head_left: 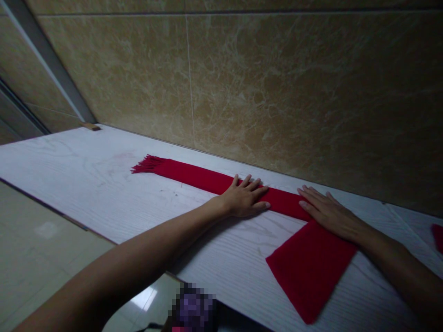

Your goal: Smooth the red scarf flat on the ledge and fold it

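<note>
A red scarf [197,175] lies in a long narrow strip on the white table, its fringed end toward the far left. Near the right, a wider section of it folds back toward me at an angle. My left hand [244,198] rests flat on the middle of the strip with fingers spread. Farther right, my right hand [323,210] lies palm down over the bend, fingers stretched out. Neither hand grasps the cloth. My right hand and forearm hide part of the fold.
The white wood-grain table [86,170] runs along a tan marbled tile wall [277,92]. A small brown block [90,126] sits at the far left corner. Another red piece [438,236] shows at the right edge. Tiled floor [38,249] lies below the table's front edge.
</note>
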A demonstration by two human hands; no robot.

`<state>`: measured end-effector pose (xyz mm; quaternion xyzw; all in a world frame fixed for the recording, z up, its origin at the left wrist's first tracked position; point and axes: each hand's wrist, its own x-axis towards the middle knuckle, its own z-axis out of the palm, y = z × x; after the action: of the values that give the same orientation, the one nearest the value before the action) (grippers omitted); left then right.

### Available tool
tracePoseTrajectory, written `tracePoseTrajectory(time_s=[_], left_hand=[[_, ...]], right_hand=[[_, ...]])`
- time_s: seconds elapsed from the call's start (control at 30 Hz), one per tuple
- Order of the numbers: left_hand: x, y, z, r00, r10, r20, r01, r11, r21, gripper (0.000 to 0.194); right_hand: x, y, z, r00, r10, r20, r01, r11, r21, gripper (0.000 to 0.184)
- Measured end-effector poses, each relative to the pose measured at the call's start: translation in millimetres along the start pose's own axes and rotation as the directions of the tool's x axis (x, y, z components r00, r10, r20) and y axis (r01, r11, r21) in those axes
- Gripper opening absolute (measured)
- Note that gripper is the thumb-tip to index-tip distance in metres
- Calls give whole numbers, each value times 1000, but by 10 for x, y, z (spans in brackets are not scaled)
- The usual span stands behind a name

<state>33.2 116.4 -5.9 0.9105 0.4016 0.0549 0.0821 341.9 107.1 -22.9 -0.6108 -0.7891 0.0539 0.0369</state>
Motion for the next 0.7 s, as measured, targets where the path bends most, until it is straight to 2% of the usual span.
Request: tracePoseTrajectory(time_s=[0.13, 0.5, 0.7], left_hand=[[4, 6, -3, 1000, 1, 3, -1, 1000, -4, 74], [-3, 3, -14, 1000, 1, 8, -1, 1000, -21, 75], [-2, 4, -10, 1000, -1, 17, 1, 1000, -17, 75]], right_hand=[[27, -33, -3, 999, -33, 8, 33, 999, -12, 76], [43, -81, 11, 1000, -20, 7, 20, 999, 34, 76], [91, -20, -69, 1000, -13, -5, 13, 999, 51, 77]])
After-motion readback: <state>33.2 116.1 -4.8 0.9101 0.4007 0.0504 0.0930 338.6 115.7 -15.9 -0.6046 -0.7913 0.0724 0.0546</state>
